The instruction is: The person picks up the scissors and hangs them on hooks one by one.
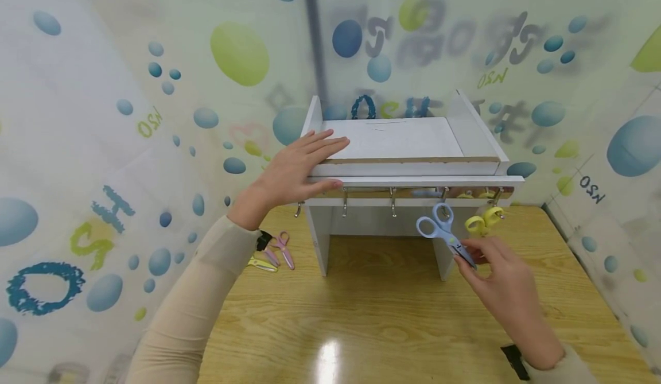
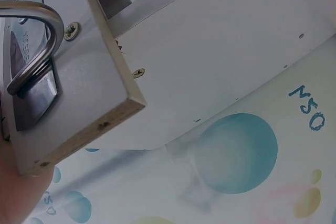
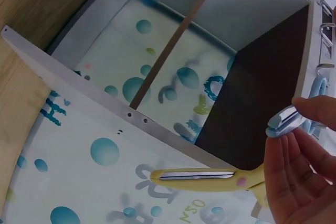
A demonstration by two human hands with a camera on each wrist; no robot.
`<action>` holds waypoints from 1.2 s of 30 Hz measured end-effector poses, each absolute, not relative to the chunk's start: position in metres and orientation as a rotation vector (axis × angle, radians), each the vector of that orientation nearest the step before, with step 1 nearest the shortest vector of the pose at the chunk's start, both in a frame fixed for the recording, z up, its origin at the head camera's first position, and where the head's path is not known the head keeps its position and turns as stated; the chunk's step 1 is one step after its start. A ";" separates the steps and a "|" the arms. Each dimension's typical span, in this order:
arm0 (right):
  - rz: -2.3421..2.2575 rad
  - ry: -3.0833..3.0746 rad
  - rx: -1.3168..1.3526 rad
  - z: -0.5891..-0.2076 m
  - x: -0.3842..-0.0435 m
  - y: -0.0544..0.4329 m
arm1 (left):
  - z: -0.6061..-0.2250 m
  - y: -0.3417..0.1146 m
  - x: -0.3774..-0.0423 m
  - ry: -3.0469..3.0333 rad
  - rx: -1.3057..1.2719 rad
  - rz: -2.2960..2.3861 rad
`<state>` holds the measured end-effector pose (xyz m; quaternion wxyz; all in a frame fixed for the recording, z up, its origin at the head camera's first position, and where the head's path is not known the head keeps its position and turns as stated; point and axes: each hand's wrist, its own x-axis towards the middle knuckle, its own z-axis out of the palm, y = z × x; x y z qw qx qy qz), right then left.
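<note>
My right hand (image 1: 508, 295) pinches light blue scissors (image 1: 443, 229) by the blades between thumb and fingers. Their handle loops point up, close to a hook (image 1: 445, 194) on the front rail of a white shelf rack (image 1: 403, 169); whether they touch it I cannot tell. Just right of them, yellow scissors (image 1: 484, 221) hang by their handles at the rightmost hook, with the blade end (image 3: 194, 181) visible in the right wrist view. On the rack's left top edge rests my left hand (image 1: 286, 171), fingers extended over the board and thumb along the front rail.
Pink scissors (image 1: 284, 250) and yellow-handled scissors (image 1: 262, 264) lie on the wooden table (image 1: 361, 321), left of the rack. Further metal hooks (image 1: 345, 203) line the rail. Patterned sheets (image 1: 237, 114) stand behind and at both sides.
</note>
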<state>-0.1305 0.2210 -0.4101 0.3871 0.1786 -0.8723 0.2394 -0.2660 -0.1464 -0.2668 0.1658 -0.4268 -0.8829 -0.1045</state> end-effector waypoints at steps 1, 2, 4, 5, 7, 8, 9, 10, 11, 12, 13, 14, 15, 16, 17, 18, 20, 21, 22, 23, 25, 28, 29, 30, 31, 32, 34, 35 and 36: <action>0.600 -2.219 0.449 -0.411 -0.131 0.221 | -0.267 -0.146 -0.266 -2.514 -1.215 -0.297; 0.592 -2.215 0.443 -0.413 -0.132 0.220 | -0.267 -0.146 -0.266 -2.514 -1.214 -0.297; 0.580 -2.207 0.434 -0.415 -0.133 0.219 | -0.267 -0.146 -0.266 -2.514 -1.213 -0.294; 0.575 -2.205 0.431 -0.417 -0.134 0.219 | -0.267 -0.146 -0.266 -2.514 -1.212 -0.295; 0.563 -2.201 0.423 -0.419 -0.135 0.218 | -0.267 -0.147 -0.266 -2.515 -1.214 -0.297; 0.552 -2.201 0.418 -0.420 -0.136 0.218 | -0.267 -0.147 -0.267 -2.516 -1.215 -0.296; 0.544 -2.202 0.414 -0.421 -0.136 0.217 | -0.267 -0.147 -0.267 -2.518 -1.218 -0.296; 0.537 -2.204 0.411 -0.421 -0.136 0.217 | -0.267 -0.147 -0.267 -2.519 -1.219 -0.296; 0.525 -2.207 0.407 -0.422 -0.136 0.217 | -0.268 -0.147 -0.267 -2.523 -1.221 -0.297; 0.513 -2.210 0.403 -0.423 -0.135 0.217 | -0.268 -0.147 -0.266 -2.526 -1.222 -0.296; 0.500 -2.213 0.400 -0.423 -0.135 0.217 | -0.268 -0.147 -0.266 -2.529 -1.222 -0.297; 0.491 -2.214 0.397 -0.422 -0.134 0.217 | -0.268 -0.147 -0.266 -2.529 -1.222 -0.297; 0.481 -2.211 0.398 -0.422 -0.134 0.217 | -0.267 -0.147 -0.265 -2.529 -1.222 -0.299; 0.476 -2.207 0.399 -0.421 -0.133 0.217 | -0.267 -0.147 -0.265 -2.529 -1.219 -0.299; 0.469 -2.198 0.403 -0.419 -0.133 0.218 | -0.267 -0.147 -0.265 -2.527 -1.218 -0.302; 0.465 -2.188 0.409 -0.417 -0.132 0.218 | -0.267 -0.147 -0.265 -2.526 -1.217 -0.302; 0.471 -2.174 0.424 -0.412 -0.131 0.218 | -0.266 -0.147 -0.265 -2.527 -1.214 -0.300; 0.471 -2.170 0.433 -0.409 -0.130 0.219 | -0.267 -0.147 -0.265 -2.531 -1.213 -0.298; 0.475 -2.164 0.440 -0.405 -0.129 0.219 | -0.267 -0.147 -0.265 -2.531 -1.213 -0.294; 0.472 -2.162 0.446 -0.401 -0.128 0.220 | -0.266 -0.147 -0.265 -2.531 -1.215 -0.292; 0.482 -2.159 0.462 -0.391 -0.127 0.221 | -0.267 -0.147 -0.265 -2.530 -1.218 -0.286; 0.499 -2.125 0.479 -0.373 -0.127 0.225 | -0.267 -0.147 -0.266 -2.523 -1.221 -0.284; 0.510 -2.110 0.486 -0.366 -0.127 0.226 | -0.267 -0.147 -0.265 -2.522 -1.220 -0.287; 0.527 -2.091 0.494 -0.359 -0.129 0.228 | -0.268 -0.148 -0.265 -2.521 -1.219 -0.288; 0.544 -2.075 0.508 -0.353 -0.131 0.229 | -0.268 -0.147 -0.265 -2.519 -1.218 -0.289; 0.560 -2.059 0.525 -0.346 -0.133 0.231 | -0.268 -0.147 -0.265 -2.517 -1.218 -0.291; 0.575 -2.043 0.562 -0.332 -0.138 0.236 | -0.268 -0.147 -0.266 -2.512 -1.217 -0.293; 0.570 -2.040 0.582 -0.326 -0.141 0.238 | -0.267 -0.147 -0.265 -2.510 -1.216 -0.293; 0.570 -2.041 0.604 -0.320 -0.143 0.241 | -0.267 -0.147 -0.265 -2.508 -1.216 -0.292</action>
